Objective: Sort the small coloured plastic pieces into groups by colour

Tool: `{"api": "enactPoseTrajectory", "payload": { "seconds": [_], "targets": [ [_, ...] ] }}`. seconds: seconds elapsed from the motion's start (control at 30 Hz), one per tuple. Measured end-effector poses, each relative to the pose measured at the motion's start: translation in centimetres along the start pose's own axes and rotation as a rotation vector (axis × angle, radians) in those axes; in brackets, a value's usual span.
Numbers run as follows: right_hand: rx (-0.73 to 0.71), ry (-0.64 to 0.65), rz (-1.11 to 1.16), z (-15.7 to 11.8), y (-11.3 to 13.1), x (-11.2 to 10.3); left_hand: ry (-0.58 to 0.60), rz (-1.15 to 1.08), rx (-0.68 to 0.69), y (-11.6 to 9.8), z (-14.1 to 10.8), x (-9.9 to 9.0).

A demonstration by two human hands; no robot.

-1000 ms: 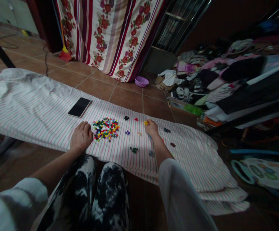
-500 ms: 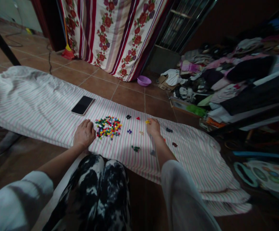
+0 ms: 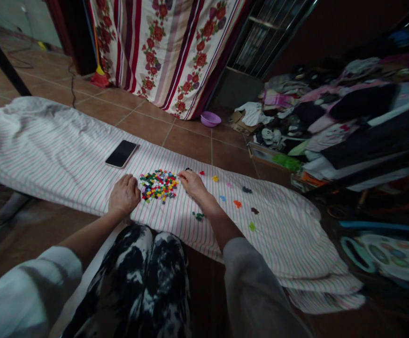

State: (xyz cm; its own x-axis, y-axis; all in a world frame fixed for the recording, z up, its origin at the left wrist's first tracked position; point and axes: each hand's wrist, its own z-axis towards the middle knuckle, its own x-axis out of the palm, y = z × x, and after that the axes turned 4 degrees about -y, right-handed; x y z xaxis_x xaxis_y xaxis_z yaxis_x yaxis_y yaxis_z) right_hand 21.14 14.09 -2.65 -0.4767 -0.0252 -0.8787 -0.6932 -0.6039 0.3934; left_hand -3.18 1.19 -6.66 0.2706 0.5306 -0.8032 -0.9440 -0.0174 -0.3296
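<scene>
A heap of small multicoloured pieces (image 3: pixel 159 187), like tiny blocks or beads, lies on the striped cloth. Just left of it my left hand (image 3: pixel 124 193) rests on the cloth, fingers curled in and nothing visible in them. My right hand (image 3: pixel 192 184) is at the heap's right edge, fingertips drawn together; whatever is between them is too small to make out. Around its arm lie sorted little groups: yellow (image 3: pixel 215 178), red (image 3: pixel 202 172), dark green (image 3: pixel 198 216), orange (image 3: pixel 237 203), brown (image 3: pixel 254 211) and lime green (image 3: pixel 252 226). A black group is partly hidden behind the hand.
A smartphone (image 3: pixel 121 154) lies on the cloth behind my left hand. Beyond the cloth-covered surface (image 3: pixel 56 141) are a floral curtain (image 3: pixel 176 51), a purple basin (image 3: pixel 210 119), a broom (image 3: pixel 100 77) and piled clothes (image 3: pixel 331 103) at the right.
My right hand has moved left from the yellow group to the edge of the heap, uncovering the pink, blue, orange and lime groups. My left hand has stayed in place.
</scene>
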Motion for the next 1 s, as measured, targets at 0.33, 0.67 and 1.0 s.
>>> {"api": "enactPoseTrajectory", "payload": {
  "seconds": [0.33, 0.67, 1.0],
  "targets": [
    [0.028, 0.123, -0.148, 0.8, 1.9, 1.1, -0.02, 0.027, 0.015, 0.1, 0.0, 0.1],
    [0.07, 0.126, -0.177, 1.0, 2.6, 1.3, -0.023, -0.013, 0.002, 0.3, -0.1, 0.4],
    [0.089, 0.078, -0.142, 1.0, 2.8, 1.8, -0.017, -0.003, -0.005, 0.1, -0.1, 0.2]
  ]
}}
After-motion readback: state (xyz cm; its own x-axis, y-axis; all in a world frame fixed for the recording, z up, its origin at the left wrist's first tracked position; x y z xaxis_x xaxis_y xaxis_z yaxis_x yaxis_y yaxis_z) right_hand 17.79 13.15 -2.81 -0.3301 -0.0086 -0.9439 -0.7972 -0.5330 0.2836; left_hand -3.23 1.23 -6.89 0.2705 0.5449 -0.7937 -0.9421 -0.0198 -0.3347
